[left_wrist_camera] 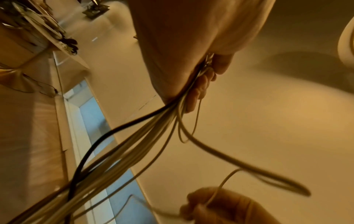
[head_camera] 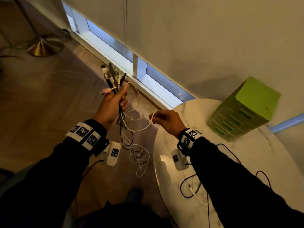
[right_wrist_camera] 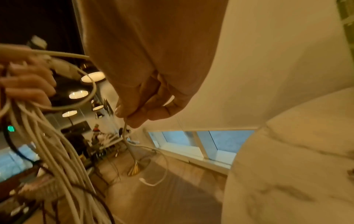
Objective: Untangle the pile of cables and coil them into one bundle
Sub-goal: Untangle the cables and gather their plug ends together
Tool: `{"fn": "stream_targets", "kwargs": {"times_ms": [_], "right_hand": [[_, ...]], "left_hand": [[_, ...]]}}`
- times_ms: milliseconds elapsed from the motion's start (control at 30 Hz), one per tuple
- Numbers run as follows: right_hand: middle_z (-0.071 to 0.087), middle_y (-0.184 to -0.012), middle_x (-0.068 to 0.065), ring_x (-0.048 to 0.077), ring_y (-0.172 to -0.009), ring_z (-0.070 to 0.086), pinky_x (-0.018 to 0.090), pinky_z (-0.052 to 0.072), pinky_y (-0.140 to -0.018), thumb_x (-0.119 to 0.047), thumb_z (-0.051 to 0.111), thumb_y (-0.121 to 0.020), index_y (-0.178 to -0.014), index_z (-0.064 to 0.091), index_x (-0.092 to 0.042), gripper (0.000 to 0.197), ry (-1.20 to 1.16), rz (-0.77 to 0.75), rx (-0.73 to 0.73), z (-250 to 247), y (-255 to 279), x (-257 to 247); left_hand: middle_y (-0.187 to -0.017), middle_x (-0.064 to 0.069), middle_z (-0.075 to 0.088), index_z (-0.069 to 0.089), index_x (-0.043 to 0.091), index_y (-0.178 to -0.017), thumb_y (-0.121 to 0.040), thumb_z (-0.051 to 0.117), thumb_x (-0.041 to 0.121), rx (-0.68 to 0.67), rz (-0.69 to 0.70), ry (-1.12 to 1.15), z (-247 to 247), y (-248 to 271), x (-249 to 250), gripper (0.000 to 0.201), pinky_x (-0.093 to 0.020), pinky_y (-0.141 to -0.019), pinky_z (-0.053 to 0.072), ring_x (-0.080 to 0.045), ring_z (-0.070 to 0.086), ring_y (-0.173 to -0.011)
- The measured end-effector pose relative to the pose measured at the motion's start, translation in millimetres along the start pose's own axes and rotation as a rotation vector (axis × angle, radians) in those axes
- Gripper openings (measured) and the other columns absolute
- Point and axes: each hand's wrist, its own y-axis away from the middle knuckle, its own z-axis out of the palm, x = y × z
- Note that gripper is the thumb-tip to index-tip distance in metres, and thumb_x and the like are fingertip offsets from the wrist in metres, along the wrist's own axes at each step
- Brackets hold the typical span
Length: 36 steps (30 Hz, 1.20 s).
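Note:
My left hand [head_camera: 120,97] grips a bundle of cables [head_camera: 126,122] in its fist, held over the floor. Black, white and pink plug ends [head_camera: 113,78] stick up above the fist, and the loose lengths hang down in a tangle [head_camera: 139,155]. My right hand [head_camera: 154,118] pinches one white cable [head_camera: 146,127] that loops back to the bundle. The left wrist view shows my left hand [left_wrist_camera: 203,78] closed round white and black strands [left_wrist_camera: 143,136]. In the right wrist view my right hand [right_wrist_camera: 132,116] pinches the thin white cable [right_wrist_camera: 125,134], its free plug dangling below.
A round white marble table [head_camera: 246,153] stands at the right, with a green drawer box [head_camera: 243,109] on it. A black cable loop and a white cable [head_camera: 190,190] lie near its front. A brass lamp base [head_camera: 44,46] sits on the wooden floor, far left.

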Motion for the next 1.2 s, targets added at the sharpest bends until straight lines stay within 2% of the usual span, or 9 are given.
{"fn": "stream_targets", "kwargs": {"times_ms": [200,400,500,600,733,833,933,1067,1200], "right_hand": [[0.065,-0.132,0.006,0.02,-0.121,0.062,0.034,0.049,-0.105,0.003,0.056,-0.092,-0.139,0.059,-0.016,0.051,0.526,0.111,-0.414,35.3,-26.1,41.4],[0.046,-0.151,-0.002,0.018,-0.111,0.065,0.035,0.058,-0.089,-0.015,0.058,-0.099,-0.157,0.025,-0.025,0.068,-0.103,0.063,-0.244,40.5,-60.0,-38.9],[0.066,-0.122,-0.001,0.017,-0.094,0.065,0.031,0.052,-0.075,-0.038,0.053,-0.102,-0.144,0.045,-0.021,0.047,-0.267,0.1,-0.251,44.4,-67.9,-73.5],[0.062,-0.085,-0.003,0.014,-0.082,0.056,0.033,0.047,-0.076,-0.054,0.038,-0.104,-0.097,0.061,-0.01,0.051,-0.338,0.107,-0.17,41.7,-61.4,-79.2],[0.061,-0.076,-0.003,0.018,-0.074,0.057,0.038,0.051,-0.08,-0.05,0.057,-0.098,-0.074,0.064,-0.014,0.044,0.031,-0.04,-0.256,34.9,-45.2,-55.1],[0.062,-0.096,-0.002,0.018,-0.089,0.057,0.045,0.052,-0.086,-0.042,0.078,-0.084,-0.09,0.061,-0.022,0.027,0.484,-0.089,-0.392,38.1,-37.5,-27.3],[0.053,-0.118,-0.004,0.019,-0.109,0.051,0.05,0.046,-0.096,-0.044,0.079,-0.078,-0.119,0.05,-0.028,0.053,0.578,-0.099,-0.243,41.9,-37.1,-20.5],[0.044,-0.147,-0.002,0.009,-0.132,0.044,0.027,0.039,-0.11,-0.031,0.072,-0.09,-0.15,0.032,-0.017,0.073,0.212,-0.102,-0.258,47.3,-47.2,-57.5],[0.063,-0.117,-0.009,-0.006,-0.107,0.059,0.016,0.047,-0.091,-0.007,0.044,-0.101,-0.13,0.052,-0.018,0.032,-0.14,-0.102,-0.218,62.7,-48.5,-80.1]], "left_hand": [[-0.065,0.007,0.038,0.057,0.023,-0.083,-0.104,0.053,0.032,0.028,-0.024,-0.211,-40.4,-6.9,-8.6,0.022,-0.027,-0.062,0.032,-0.007,0.037,-0.06],[-0.06,0.004,0.035,0.065,0.02,-0.081,-0.104,0.051,0.031,0.009,-0.131,-0.273,-44.6,-12.1,-13.5,0.029,-0.026,-0.06,0.031,-0.008,0.036,-0.056],[-0.061,0.002,0.035,0.062,0.018,-0.083,-0.105,0.049,0.032,0.017,-0.123,-0.264,-42.6,-18.8,-10.8,0.03,-0.026,-0.06,0.031,-0.009,0.036,-0.056],[-0.062,0.005,0.041,0.062,0.017,-0.084,-0.106,0.048,0.031,0.09,-0.103,-0.218,-41.5,-28.5,-5.4,0.029,-0.025,-0.062,0.036,-0.008,0.041,-0.058],[-0.062,0.009,0.049,0.056,0.016,-0.079,-0.106,0.049,0.031,0.153,-0.069,-0.182,-43.2,-45.1,-1.3,0.031,-0.031,-0.069,0.046,-0.01,0.05,-0.06],[-0.056,0.011,0.05,0.052,0.014,-0.077,-0.107,0.046,0.03,0.118,-0.07,-0.115,-40.4,-52.9,-0.3,0.034,-0.038,-0.08,0.052,-0.01,0.054,-0.06],[-0.057,0.01,0.053,0.05,0.013,-0.075,-0.107,0.046,0.029,0.057,-0.112,-0.12,-30.5,-52.6,-6.5,0.036,-0.045,-0.097,0.052,-0.016,0.06,-0.07],[-0.094,0.011,0.065,0.065,0.019,-0.1,-0.105,0.047,0.041,-0.139,-0.137,-0.328,-14.4,-39.7,-13.7,0.028,-0.038,-0.11,0.039,-0.009,0.06,-0.102],[-0.128,0.0,0.063,0.065,0.04,-0.124,-0.097,0.051,0.06,-0.372,-0.129,-0.652,-11.7,-40.2,-9.0,0.036,-0.037,-0.109,0.043,-0.01,0.057,-0.121]]}}
